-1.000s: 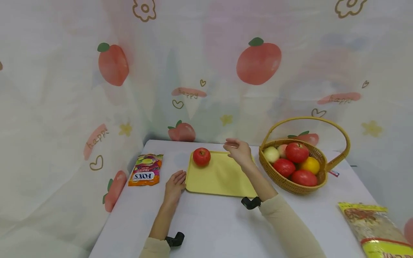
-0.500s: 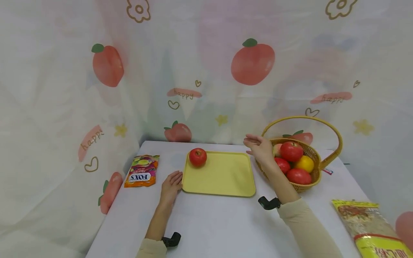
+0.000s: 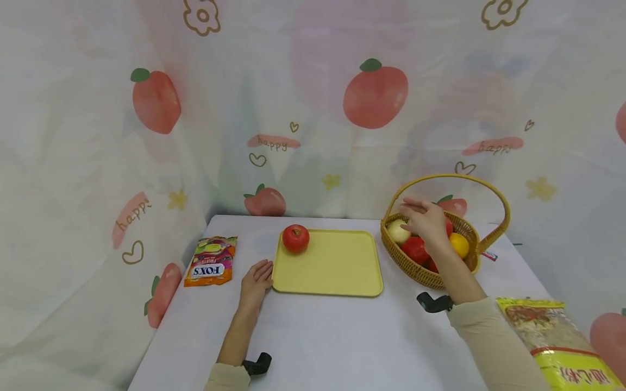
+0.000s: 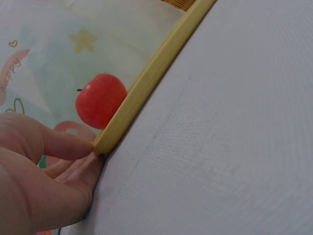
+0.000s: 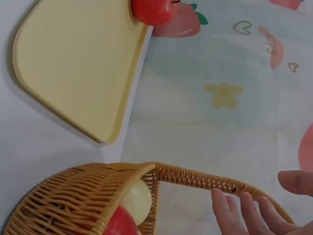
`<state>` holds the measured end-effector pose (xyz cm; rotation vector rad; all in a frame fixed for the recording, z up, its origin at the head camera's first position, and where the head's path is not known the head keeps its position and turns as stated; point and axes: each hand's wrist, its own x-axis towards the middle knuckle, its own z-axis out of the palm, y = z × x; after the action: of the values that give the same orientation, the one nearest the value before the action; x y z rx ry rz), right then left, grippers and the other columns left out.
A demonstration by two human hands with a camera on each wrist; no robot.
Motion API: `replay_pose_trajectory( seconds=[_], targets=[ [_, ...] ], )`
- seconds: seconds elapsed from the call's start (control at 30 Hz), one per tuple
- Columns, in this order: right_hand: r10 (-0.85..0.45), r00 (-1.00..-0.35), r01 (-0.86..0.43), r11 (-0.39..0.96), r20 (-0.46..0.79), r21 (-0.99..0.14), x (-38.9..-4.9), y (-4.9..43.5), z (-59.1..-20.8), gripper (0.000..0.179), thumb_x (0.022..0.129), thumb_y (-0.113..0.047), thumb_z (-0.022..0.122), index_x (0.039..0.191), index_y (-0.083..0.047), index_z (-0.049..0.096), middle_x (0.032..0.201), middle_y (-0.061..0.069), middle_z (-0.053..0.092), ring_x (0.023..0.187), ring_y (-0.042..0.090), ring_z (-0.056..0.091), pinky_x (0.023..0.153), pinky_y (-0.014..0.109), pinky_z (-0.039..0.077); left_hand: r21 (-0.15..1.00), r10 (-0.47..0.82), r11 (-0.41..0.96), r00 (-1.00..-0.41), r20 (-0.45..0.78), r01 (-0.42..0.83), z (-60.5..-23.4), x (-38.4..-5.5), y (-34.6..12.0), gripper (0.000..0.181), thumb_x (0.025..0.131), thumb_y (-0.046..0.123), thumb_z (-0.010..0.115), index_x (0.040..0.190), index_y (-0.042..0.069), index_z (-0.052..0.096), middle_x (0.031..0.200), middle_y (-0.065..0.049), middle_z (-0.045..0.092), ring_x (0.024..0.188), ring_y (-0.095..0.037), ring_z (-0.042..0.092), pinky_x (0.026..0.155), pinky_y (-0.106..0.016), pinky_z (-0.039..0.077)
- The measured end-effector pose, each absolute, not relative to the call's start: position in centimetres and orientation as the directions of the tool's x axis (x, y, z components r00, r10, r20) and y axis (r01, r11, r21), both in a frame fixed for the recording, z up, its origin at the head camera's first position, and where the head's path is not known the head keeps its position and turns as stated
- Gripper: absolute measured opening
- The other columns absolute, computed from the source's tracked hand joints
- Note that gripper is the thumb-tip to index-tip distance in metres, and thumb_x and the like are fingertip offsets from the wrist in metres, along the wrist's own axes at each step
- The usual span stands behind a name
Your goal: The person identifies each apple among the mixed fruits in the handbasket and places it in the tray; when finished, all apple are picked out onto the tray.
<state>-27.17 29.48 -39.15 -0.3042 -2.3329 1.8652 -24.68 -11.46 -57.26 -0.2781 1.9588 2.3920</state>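
My left hand (image 3: 255, 282) rests on the table at the near left corner of a yellow tray (image 3: 332, 271). In the left wrist view its thumb and a finger pinch the tray's rim (image 4: 142, 93). A red apple (image 3: 295, 239) sits on the tray at the far left. My right hand (image 3: 427, 221) is over a wicker basket (image 3: 408, 266) of fruit, holding nothing, its fingers loosely spread and partly hiding the fruit. A pale round fruit (image 3: 398, 231), red fruit (image 3: 415, 250) and a yellow fruit (image 3: 459, 245) show in the basket.
The basket's tall handle (image 3: 450, 175) arches above the fruit. A Fox's candy bag (image 3: 212, 260) lies left of the tray. At the near right is a yellow-and-clear food packet (image 3: 552, 331). A small wrapped item (image 3: 489, 255) lies behind the basket's right side. Patterned cloth (image 3: 313, 108) encloses the table.
My right hand has moved right, from above the tray to above the fruit basket. My left hand stays at the tray's corner, and the apple keeps its place. The head view has shifted slightly.
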Motion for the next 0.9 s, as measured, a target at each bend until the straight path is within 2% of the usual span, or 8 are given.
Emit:
replay_pose_trajectory(
  seconds=[0.13, 0.23, 0.43, 0.57, 0.7, 0.83, 0.9],
  targets=[
    [0.266, -0.964, 0.071, 0.222, -0.010, -0.972, -26.9, 31.1, -39.1, 0.051, 0.103, -0.024, 0.065, 0.148, -0.003, 0.055, 0.120, 0.000, 0.068, 0.095, -0.002, 0.064, 0.081, 0.027, 0.064, 0.969, -0.082, -0.201, -0.983, -0.165, -0.146, -57.3, -24.7, -11.4, 0.059, 0.095, -0.020, 0.053, 0.152, -0.007, 0.043, 0.154, -0.029, 0.049, 0.144, -0.039, 0.048, 0.115, -0.044, 0.043],
    [0.275, -0.961, 0.082, 0.233, -0.016, -0.969, -26.8, 32.2, -39.0, 0.052, 0.103, -0.024, 0.065, 0.149, -0.002, 0.053, 0.111, -0.011, 0.065, 0.094, -0.004, 0.062, 0.079, 0.025, 0.064, 0.969, -0.082, -0.195, -0.981, -0.174, -0.155, -57.3, -24.7, -11.5, 0.059, 0.096, -0.019, 0.054, 0.153, -0.005, 0.043, 0.154, -0.027, 0.049, 0.144, -0.038, 0.048, 0.116, -0.044, 0.043],
    [0.330, -0.943, 0.141, 0.285, -0.041, -0.948, -26.6, 34.3, -38.8, 0.053, 0.104, -0.030, 0.063, 0.150, -0.005, 0.053, 0.109, -0.015, 0.063, 0.095, -0.005, 0.061, 0.087, 0.032, 0.063, 0.968, -0.086, -0.190, -0.980, -0.181, -0.162, -57.4, -24.8, -11.5, 0.059, 0.096, -0.018, 0.054, 0.152, -0.004, 0.044, 0.154, -0.026, 0.050, 0.143, -0.037, 0.049, 0.116, -0.044, 0.043],
    [0.365, -0.930, 0.163, 0.343, -0.028, -0.925, -26.5, 35.6, -39.0, 0.054, 0.102, -0.036, 0.064, 0.146, -0.006, 0.057, 0.107, -0.014, 0.063, 0.098, 0.003, 0.064, 0.084, 0.030, 0.064, 0.968, -0.092, -0.189, -0.979, -0.183, -0.163, -57.4, -24.8, -11.6, 0.059, 0.096, -0.019, 0.055, 0.152, -0.004, 0.045, 0.153, -0.026, 0.051, 0.143, -0.036, 0.050, 0.115, -0.043, 0.044],
    [0.397, -0.917, 0.198, 0.408, -0.022, -0.891, -26.5, 36.8, -39.2, 0.053, 0.101, -0.041, 0.065, 0.143, -0.008, 0.060, 0.117, -0.006, 0.065, 0.103, 0.017, 0.064, 0.080, 0.027, 0.064, 0.969, -0.098, -0.174, -0.976, -0.192, -0.174, -57.4, -24.8, -11.6, 0.058, 0.096, -0.017, 0.056, 0.152, -0.002, 0.046, 0.153, -0.024, 0.052, 0.143, -0.035, 0.051, 0.114, -0.042, 0.045],
    [0.400, -0.916, 0.221, 0.436, -0.032, -0.873, -26.6, 38.0, -39.5, 0.061, 0.103, -0.037, 0.061, 0.151, -0.001, 0.052, 0.143, 0.018, 0.057, 0.116, 0.032, 0.061, 0.075, 0.029, 0.065, 0.968, -0.092, -0.181, -0.977, -0.194, -0.175, -57.4, -24.8, -11.6, 0.058, 0.097, -0.016, 0.055, 0.152, -0.002, 0.045, 0.153, -0.024, 0.051, 0.143, -0.035, 0.050, 0.115, -0.042, 0.044],
    [0.391, -0.920, 0.222, 0.449, -0.033, -0.866, -26.6, 38.5, -39.7, 0.065, 0.103, -0.034, 0.059, 0.153, 0.005, 0.045, 0.149, 0.028, 0.050, 0.121, 0.037, 0.058, 0.073, 0.030, 0.065, 0.967, -0.089, -0.186, -0.977, -0.193, -0.174, -57.4, -24.8, -11.6, 0.058, 0.097, -0.017, 0.055, 0.152, -0.002, 0.045, 0.154, -0.024, 0.051, 0.143, -0.035, 0.050, 0.115, -0.042, 0.044]
  ],
)
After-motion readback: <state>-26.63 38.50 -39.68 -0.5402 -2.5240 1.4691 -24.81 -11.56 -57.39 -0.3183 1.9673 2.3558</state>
